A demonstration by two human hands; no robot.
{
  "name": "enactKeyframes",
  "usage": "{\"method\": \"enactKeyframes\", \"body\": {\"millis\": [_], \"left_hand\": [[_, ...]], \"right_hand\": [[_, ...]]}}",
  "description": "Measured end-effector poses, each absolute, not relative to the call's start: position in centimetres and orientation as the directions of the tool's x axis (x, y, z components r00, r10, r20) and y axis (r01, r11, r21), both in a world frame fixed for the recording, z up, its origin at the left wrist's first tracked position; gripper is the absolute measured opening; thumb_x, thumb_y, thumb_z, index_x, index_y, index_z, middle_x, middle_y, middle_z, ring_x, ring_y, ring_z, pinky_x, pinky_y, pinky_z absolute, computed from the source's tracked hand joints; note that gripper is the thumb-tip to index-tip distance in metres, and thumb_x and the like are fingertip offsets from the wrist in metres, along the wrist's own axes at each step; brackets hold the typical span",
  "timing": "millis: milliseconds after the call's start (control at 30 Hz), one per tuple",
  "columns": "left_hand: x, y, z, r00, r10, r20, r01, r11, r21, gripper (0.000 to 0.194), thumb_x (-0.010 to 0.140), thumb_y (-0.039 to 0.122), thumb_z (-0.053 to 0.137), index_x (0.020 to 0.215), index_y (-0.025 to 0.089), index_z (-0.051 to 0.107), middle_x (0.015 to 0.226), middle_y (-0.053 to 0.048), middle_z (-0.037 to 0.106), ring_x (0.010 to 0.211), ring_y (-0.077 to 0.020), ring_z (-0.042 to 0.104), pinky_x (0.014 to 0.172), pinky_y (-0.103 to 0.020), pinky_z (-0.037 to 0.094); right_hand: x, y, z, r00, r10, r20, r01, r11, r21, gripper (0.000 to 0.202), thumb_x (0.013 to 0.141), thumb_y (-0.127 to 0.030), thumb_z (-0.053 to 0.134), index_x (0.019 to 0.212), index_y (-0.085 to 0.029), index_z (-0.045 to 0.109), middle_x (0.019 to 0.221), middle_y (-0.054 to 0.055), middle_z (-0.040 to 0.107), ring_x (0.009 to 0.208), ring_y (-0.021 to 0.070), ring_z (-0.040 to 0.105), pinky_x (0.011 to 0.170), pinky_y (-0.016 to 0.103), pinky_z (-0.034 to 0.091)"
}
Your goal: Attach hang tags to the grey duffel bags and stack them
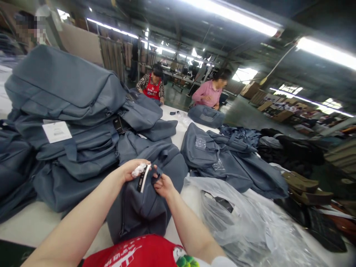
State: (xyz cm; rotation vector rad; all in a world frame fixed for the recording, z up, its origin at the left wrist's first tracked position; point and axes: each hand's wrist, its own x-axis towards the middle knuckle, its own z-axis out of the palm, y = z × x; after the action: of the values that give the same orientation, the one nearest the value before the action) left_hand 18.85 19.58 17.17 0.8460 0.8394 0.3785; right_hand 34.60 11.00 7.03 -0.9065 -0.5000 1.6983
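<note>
Right at the table's [22, 226] near edge, up against the person's red apron [133, 254], I see a blue-grey duffel bag [151, 207]; what is inside it is hidden from me. The left hand [130, 170] has its grip closed on a crumpled white wad [138, 170], its fingertips at the upper end of a black-and-white tag [142, 181] lying against the bag. The right hand [164, 185] has its grip pinched on a dark blue strap [157, 175] just beside that tag.

Toward the table's left edge, more duffels make a bulging pile [66, 89], a white label card [57, 132] hanging from it. By the near right corner spreads a clear plastic bag [244, 222]; a black card [224, 204] shows there, though I can't tell whether it sits within or under the film. Beyond it lie flatter blue-grey bags [230, 167]. At the far edge, a person in a pink shirt [206, 92] is behind another blue-grey bag [204, 116].
</note>
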Motion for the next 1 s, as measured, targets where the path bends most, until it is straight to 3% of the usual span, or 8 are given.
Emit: {"method": "enactKeyframes", "body": {"millis": [100,200,300,433,533,700,833,1000], "left_hand": [[17.4,20.2,15.7,0.595,0.585,-0.551,0.071,0.645,0.761,0.009,0.068,0.022,0.064,0.066,0.013,0.062,0.053,-0.002,0.062,0.037,-0.0075,0.050,0.031,-0.015,0.033],[17.3,20.3,14.7,0.592,0.553,-0.586,0.127,0.654,0.746,0.011,0.065,0.022,0.066,0.064,0.012,0.063,0.057,-0.005,0.065,0.045,-0.0120,0.058,0.039,-0.019,0.043],[17.9,20.4,14.0,0.587,0.542,-0.601,0.183,0.634,0.751,0.015,0.060,0.025,0.071,0.063,0.012,0.063,0.055,-0.005,0.065,0.047,-0.0142,0.059,0.043,-0.022,0.046],[18.4,20.5,13.7,0.574,0.557,-0.600,0.279,0.557,0.783,0.023,0.056,0.031,0.074,0.061,0.012,0.063,0.056,-0.006,0.065,0.047,-0.0155,0.058,0.043,-0.023,0.045],[18.6,20.4,13.8,0.548,0.602,-0.581,0.359,0.458,0.813,0.021,0.057,0.032,0.072,0.062,0.013,0.063,0.057,-0.005,0.065,0.047,-0.0147,0.057,0.044,-0.023,0.042],[19.9,20.6,13.3,0.497,0.694,-0.521,0.543,0.219,0.811,0.022,0.059,0.030,0.071,0.050,0.018,0.055,0.036,0.002,0.046,0.037,-0.0140,0.046,0.042,-0.024,0.035],[21.6,21.0,13.5,0.588,0.608,-0.534,0.665,0.013,0.746,0.030,0.050,0.022,0.075,0.037,0.021,0.048,0.028,0.002,0.037,0.039,-0.0194,0.051,0.046,-0.027,0.040],[23.5,19.5,15.4,0.647,0.453,-0.614,0.747,-0.214,0.629,0.025,0.041,0.015,0.080,0.043,0.021,0.056,0.033,0.002,0.048,0.035,-0.0226,0.051,0.041,-0.035,0.044]], "right_hand": [[34.9,10.4,6.9,-0.257,0.924,-0.285,-0.703,-0.380,-0.600,0.039,0.085,-0.024,0.054,0.122,-0.031,0.052,0.055,-0.010,0.035,0.038,0.0045,0.010,0.035,0.016,0.011],[34.7,10.8,7.0,-0.317,0.907,-0.275,-0.683,-0.420,-0.598,0.043,0.082,-0.031,0.059,0.124,-0.031,0.051,0.052,-0.012,0.036,0.036,0.0034,0.007,0.035,0.016,0.007],[34.2,11.6,7.3,-0.309,0.901,-0.306,-0.563,-0.432,-0.704,0.039,0.077,-0.037,0.062,0.113,-0.022,0.058,0.051,-0.011,0.042,0.033,0.0022,0.008,0.034,0.018,0.004],[33.9,12.4,7.6,-0.080,0.935,-0.347,-0.349,-0.352,-0.869,0.029,0.074,-0.042,0.061,0.087,-0.016,0.059,0.054,-0.007,0.051,0.032,0.0017,0.016,0.034,0.019,0.008],[34.3,12.7,7.3,0.048,0.946,-0.319,-0.295,-0.292,-0.910,0.022,0.071,-0.038,0.060,0.077,-0.017,0.056,0.049,-0.007,0.049,0.034,0.0028,0.023,0.035,0.018,0.013],[35.3,13.0,6.6,0.216,0.927,-0.306,-0.148,-0.278,-0.949,0.014,0.064,-0.030,0.061,0.065,-0.018,0.053,0.037,-0.010,0.039,0.035,0.0059,0.032,0.037,0.018,0.019],[35.0,13.1,6.8,0.214,0.927,-0.307,-0.071,-0.299,-0.952,0.010,0.061,-0.026,0.060,0.062,-0.018,0.056,0.037,-0.009,0.042,0.036,0.0066,0.032,0.038,0.019,0.021],[33.7,13.3,7.0,0.181,0.950,-0.254,-0.045,-0.250,-0.967,0.011,0.060,-0.029,0.057,0.059,-0.019,0.054,0.036,-0.006,0.040,0.034,0.0097,0.034,0.039,0.022,0.024]]}}
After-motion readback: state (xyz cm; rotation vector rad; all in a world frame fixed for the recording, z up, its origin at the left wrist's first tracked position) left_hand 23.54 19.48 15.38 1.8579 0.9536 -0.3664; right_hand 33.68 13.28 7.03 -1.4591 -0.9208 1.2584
